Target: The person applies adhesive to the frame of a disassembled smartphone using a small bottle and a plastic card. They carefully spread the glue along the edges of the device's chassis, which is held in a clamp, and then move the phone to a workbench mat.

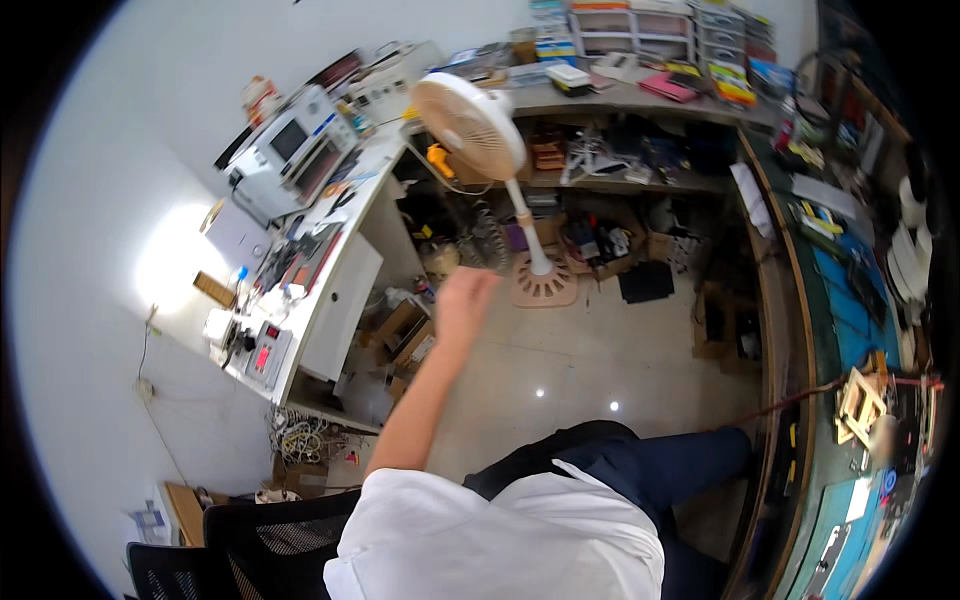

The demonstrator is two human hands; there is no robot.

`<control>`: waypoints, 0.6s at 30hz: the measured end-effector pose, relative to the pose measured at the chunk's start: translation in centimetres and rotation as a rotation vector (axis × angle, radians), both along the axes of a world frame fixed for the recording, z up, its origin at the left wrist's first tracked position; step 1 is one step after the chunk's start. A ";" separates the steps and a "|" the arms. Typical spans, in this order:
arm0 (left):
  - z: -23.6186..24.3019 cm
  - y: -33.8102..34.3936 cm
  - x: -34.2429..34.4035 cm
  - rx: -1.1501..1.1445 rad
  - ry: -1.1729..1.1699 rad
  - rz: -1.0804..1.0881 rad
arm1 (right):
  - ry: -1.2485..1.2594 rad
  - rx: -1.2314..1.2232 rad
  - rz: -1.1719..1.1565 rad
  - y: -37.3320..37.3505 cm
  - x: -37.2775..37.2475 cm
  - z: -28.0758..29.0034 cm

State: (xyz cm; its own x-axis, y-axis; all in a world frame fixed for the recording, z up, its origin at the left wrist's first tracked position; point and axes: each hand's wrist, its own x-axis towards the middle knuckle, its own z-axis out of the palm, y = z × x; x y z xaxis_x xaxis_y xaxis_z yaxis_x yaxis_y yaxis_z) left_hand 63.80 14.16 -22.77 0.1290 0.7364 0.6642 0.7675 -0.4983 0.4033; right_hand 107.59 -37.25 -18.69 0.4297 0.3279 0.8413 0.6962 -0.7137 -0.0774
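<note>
My left arm reaches forward from a white sleeve, and my left hand (466,303) is raised above the floor in the middle of the view. Motion blur smears its fingers, so their pose is unclear and no held thing shows. Beyond the hand stands a beige pedestal fan (470,125), with a white pole and a slotted pinkish base (544,282). A gap separates the hand from the base in the picture, though the true distance is hard to judge. My right hand does not show.
A white workbench (325,292) on the left carries a white oven-like machine (293,145) and tools. The back bench (600,97) holds boxes and drawers. Along the right runs a cluttered bench with a blue mat (838,290). Black mesh chairs (285,540) stand lower left; cartons (405,335) and cables (298,440) lie below.
</note>
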 end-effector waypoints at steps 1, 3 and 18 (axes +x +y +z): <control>-0.3 0.9 -5.5 0.075 0.012 0.144 | -0.013 0.070 0.120 1.7 0.6 -0.9; -1.6 3.5 -16.8 0.134 0.144 0.468 | -0.025 0.084 0.256 4.5 0.6 -0.6; -4.0 17.4 -50.0 -0.028 0.575 0.284 | 0.009 0.056 0.310 5.9 -8.2 2.6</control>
State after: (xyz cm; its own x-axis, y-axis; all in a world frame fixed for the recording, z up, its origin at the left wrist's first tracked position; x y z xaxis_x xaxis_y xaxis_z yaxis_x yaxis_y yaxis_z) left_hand 13.78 31.58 -26.74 0.2563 0.8103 0.5269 0.9656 -0.2392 -0.1019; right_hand 99.38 -31.32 -16.10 0.3240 0.3979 0.8583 0.8791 -0.4619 -0.1177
